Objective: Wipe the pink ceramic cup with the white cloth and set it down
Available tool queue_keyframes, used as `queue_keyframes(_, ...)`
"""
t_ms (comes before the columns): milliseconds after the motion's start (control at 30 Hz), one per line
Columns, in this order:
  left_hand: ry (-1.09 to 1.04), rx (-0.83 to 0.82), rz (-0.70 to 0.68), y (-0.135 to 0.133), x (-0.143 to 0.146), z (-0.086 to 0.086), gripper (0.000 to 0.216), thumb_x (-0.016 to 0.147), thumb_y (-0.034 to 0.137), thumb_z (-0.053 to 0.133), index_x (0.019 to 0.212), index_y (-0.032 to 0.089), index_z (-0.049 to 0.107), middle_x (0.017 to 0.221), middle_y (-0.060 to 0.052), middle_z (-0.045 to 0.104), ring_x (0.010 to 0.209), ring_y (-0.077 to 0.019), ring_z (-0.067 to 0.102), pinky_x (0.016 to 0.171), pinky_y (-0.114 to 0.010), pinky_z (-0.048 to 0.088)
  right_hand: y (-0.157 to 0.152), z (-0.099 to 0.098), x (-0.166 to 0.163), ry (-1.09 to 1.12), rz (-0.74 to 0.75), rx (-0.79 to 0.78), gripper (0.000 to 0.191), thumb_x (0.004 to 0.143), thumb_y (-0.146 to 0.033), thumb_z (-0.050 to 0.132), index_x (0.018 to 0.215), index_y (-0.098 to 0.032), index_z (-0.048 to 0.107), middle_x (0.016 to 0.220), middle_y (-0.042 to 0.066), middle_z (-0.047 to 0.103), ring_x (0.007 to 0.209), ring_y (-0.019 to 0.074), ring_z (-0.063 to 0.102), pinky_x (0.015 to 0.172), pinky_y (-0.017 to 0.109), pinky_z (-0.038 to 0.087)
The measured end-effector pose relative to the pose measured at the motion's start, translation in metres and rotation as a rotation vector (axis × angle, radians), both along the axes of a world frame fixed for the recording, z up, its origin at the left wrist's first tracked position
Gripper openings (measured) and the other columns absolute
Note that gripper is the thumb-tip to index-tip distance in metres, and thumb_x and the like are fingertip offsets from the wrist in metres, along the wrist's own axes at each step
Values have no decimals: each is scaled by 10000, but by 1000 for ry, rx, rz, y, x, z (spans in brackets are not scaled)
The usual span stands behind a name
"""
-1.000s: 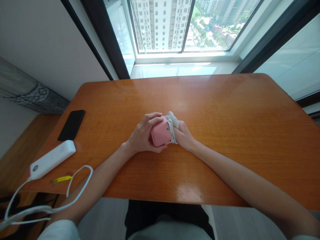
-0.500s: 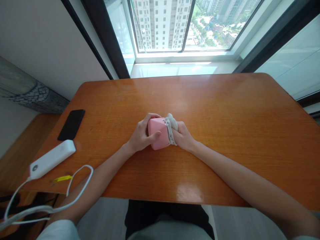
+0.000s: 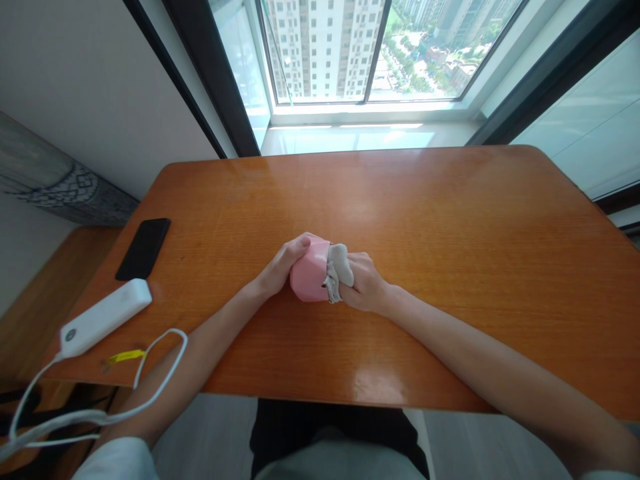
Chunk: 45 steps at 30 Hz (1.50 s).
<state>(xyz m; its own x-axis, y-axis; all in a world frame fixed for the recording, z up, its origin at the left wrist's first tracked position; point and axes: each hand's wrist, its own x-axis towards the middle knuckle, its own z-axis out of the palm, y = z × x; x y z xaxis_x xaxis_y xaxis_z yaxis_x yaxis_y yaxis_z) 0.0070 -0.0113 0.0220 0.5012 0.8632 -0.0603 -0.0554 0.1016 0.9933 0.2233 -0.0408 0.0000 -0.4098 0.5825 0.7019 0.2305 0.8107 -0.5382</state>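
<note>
A pink box-like container is held over the middle of the wooden table. Its left side rests in my left hand, whose thumb lies along the top and whose other fingers are hidden behind it. At the container's right end my right hand grips a crumpled grey-white cloth, pressing it against the pink side and rim. Part of the cloth bulges upward beside my fingers. What is inside the container is hidden.
On the table's left side lie a black phone and a white power strip. A white cable with a yellow tag loops over my left forearm. Beyond the far edge is a window.
The pink container has turned in my left hand, and its thumb has shifted from the front to the top. My right hand with the cloth has moved slightly down and toward me.
</note>
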Motion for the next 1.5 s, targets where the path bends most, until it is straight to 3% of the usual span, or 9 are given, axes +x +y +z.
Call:
queue_keyframes(200,-49,-112,-36,-2,0,0,693,949,814,638,1160,170,782,1029,-106,843,906,-259,793,788,-350,619,3,1,5,-113,35,146,171,1025,-225,542,860,-268,551,756,8,615,645,171,501,575,309,375)
queue_keyframes(333,-60,-108,-55,-1,-1,-1,685,929,811,664,1166,181,791,1091,-118,849,974,-278,801,845,-371,638,5,1,6,-192,29,225,186,1031,-249,519,847,-271,532,744,7,591,647,175,482,562,315,376)
queue_keyframes(667,-44,89,-37,-8,-3,-10,721,952,857,622,1313,234,640,1267,-117,775,1028,-258,749,849,-367,624,3,5,3,-72,-6,43,168,968,-199,499,814,-267,499,736,7,602,618,154,481,581,296,386)
queue_keyframes(800,1,296,-101,-9,-5,-20,901,862,897,736,1463,280,473,1343,-135,691,1083,-279,734,893,-401,629,2,7,7,-67,-1,-65,93,926,-193,549,862,-258,572,782,20,636,653,165,538,619,296,430)
queue_keyframes(933,54,595,-103,-5,-6,-30,1015,795,781,888,1543,326,373,1449,-149,593,1215,-314,710,997,-467,629,3,7,10,-55,4,-180,63,901,-201,581,881,-249,617,795,20,666,660,164,567,632,295,436)
queue_keyframes(1133,166,1027,-34,-2,-3,-24,1299,623,636,1067,1633,358,299,1568,-206,527,1455,-417,608,1155,-636,586,4,11,9,109,41,-428,136,961,-277,616,854,-220,677,794,5,689,672,146,569,668,283,462)
queue_keyframes(1267,329,1328,44,0,-5,-19,1187,760,650,992,1679,310,322,1567,-221,564,1475,-407,602,1196,-650,580,8,18,7,226,53,-669,212,953,-388,678,860,-206,734,750,-11,675,669,143,548,657,276,470)
queue_keyframes(1400,544,1565,43,0,-9,-19,860,933,353,913,1637,407,423,1645,-134,574,1552,-357,569,1274,-630,515,19,20,6,362,64,-884,238,865,-447,759,853,-210,786,750,3,731,752,193,651,766,322,583)
queue_keyframes(1500,617,1640,-8,-4,-9,-18,823,942,186,880,1591,514,495,1641,-34,594,1544,-293,586,1339,-604,455,21,16,5,472,50,-1084,276,790,-483,835,838,-216,787,736,8,746,697,190,662,696,315,611)
